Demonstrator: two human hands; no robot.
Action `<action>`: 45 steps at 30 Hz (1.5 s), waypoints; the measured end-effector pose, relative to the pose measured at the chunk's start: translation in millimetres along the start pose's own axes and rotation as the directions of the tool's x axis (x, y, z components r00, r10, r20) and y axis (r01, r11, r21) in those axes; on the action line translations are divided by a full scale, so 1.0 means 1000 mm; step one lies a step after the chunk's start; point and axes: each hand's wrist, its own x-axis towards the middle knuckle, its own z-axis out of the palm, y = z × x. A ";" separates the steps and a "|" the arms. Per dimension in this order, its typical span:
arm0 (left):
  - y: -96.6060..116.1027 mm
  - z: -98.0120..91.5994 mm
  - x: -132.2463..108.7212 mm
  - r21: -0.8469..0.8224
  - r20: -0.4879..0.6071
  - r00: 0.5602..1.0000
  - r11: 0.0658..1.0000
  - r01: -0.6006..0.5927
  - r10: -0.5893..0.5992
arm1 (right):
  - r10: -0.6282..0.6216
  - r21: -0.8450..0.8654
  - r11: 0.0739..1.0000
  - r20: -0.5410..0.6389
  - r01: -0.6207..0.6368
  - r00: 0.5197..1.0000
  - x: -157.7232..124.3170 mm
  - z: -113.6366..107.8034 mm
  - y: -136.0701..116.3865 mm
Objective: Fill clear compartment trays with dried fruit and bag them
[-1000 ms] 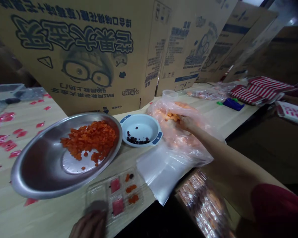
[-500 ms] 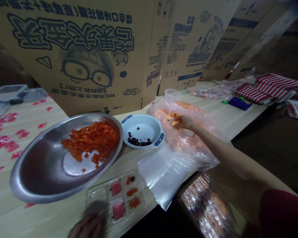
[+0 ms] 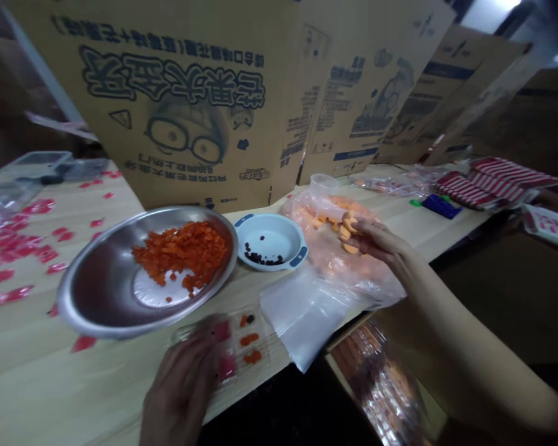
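Note:
My right hand (image 3: 372, 238) is lifted just above the open mouth of a clear plastic bag (image 3: 335, 260) of orange fruit pieces, its fingers closed on several orange pieces (image 3: 348, 226). My left hand (image 3: 186, 384) is blurred and lies over the left part of a clear compartment tray (image 3: 246, 344) that holds pink packets and a few orange and dark bits. A steel bowl (image 3: 97, 291) with chopped orange pieces sits to the left. A small blue bowl (image 3: 272, 232) with dark berries stands between the steel bowl and the bag.
Large printed cardboard boxes (image 3: 204, 105) wall off the back of the wooden table (image 3: 28, 365). Red packets (image 3: 9, 248) lie scattered at the left. Red-striped bags (image 3: 488, 179) and a blue object (image 3: 439, 205) lie at the right. A shiny wrapped stack (image 3: 376, 378) sits below the table edge.
My right hand has come up out of the bag with orange pieces in its fingers. My left hand has moved up over the tray. The view has shifted slightly.

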 end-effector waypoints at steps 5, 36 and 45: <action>0.049 0.018 0.021 -0.355 -0.006 0.979 0.915 0.190 -0.205 | 0.173 0.275 0.864 0.627 -0.423 0.760 -0.095 0.115 -0.020; -0.037 0.002 -0.018 0.138 -0.211 0.906 0.906 0.399 -0.367 | 0.122 0.289 0.855 0.695 -0.430 0.708 -0.168 0.271 0.006; -0.033 -0.014 -0.025 -0.394 0.049 0.863 0.784 0.479 -0.503 | -0.191 0.353 0.925 0.747 -0.137 0.637 -0.174 0.311 -0.001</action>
